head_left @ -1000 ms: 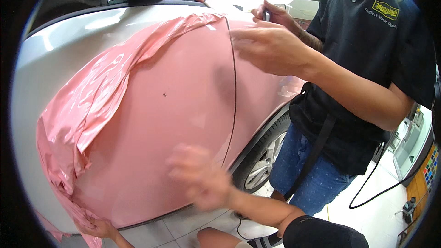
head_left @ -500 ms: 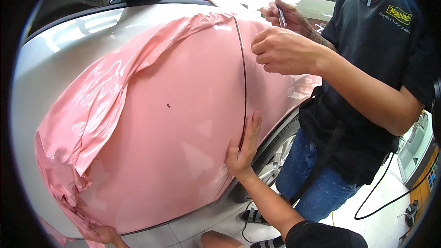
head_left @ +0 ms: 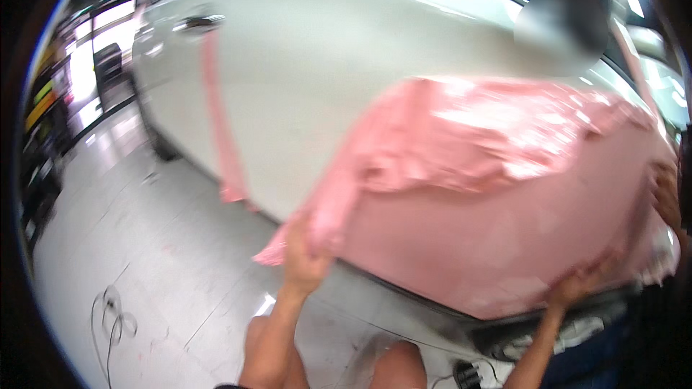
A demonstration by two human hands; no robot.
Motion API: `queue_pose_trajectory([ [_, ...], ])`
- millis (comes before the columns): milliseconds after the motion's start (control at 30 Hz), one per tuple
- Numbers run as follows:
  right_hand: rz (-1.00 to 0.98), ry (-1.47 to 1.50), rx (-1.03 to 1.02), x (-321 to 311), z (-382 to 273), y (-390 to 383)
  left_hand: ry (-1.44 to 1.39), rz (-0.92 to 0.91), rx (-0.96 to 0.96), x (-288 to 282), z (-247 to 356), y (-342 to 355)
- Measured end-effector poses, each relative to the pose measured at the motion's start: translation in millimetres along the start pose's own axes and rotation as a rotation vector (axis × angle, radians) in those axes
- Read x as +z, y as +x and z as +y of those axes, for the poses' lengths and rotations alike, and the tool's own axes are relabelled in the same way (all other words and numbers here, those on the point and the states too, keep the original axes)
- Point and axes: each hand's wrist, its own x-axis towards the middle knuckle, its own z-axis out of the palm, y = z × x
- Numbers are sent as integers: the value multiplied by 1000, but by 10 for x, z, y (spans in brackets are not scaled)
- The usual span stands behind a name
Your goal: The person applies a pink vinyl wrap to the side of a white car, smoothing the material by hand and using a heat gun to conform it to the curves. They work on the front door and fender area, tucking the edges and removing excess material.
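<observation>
Grasping the gathered end of the pink film, the person's left hand is closed at the lower edge of the car door, with a pointed tail of film sticking out past the fist. The film's loose part lies bunched over the middle of the door, all creases and soft folds, so glossy that the lights break into white streaks across it. Its upper edge runs unevenly toward the front, below the blurred side mirror. Beneath the folds, the pink lies flat and looks duller, smooth over the lower front of the door. Above and behind it, I see bare white paint.

The right hand is at the low front corner of that smooth pink, fingers stretched out along it rather than clenched; I see nothing in its grasp, though it is blurred. Near the right edge, another person's hand is beside the pink panel, and I can't tell whether it holds anything.

Farther back, a narrow pink strip runs from the door handle to the bottom edge, where it flares. A cable lies looped on the pale tiled floor.
</observation>
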Motion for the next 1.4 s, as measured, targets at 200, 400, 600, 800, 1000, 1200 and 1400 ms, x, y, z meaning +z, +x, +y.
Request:
queue_pose_trajectory([
  [200, -19, -232, -32, -56, -190, 94, -121, -278, -99, -2027, -100, 1489],
  [400, -207, -174, 44, 64, 0, 95, 674, 117, 220, -3284, -779, 4614],
  [600, -877, -263, 664, -464, -798, 978, 708, -595, 263, -3444, -1205, 5173],
  [800, -1112, -235, 907, -940, -1339, 1858, 830, -769, 39, -3162, -1019, 5489],
  [1000, -1607, -31, 935, -1694, -2235, 1655, 899, -796, -14, -3099, -729, 5431],
  [1200, -1930, 120, 1037, -2448, -3043, 1389, 887, -815, -28, -3485, -462, 5271],
  [1400, -1944, -29, 1213, -3348, -2964, 1015, 953, -839, -42, -3999, -3, 4590],
])
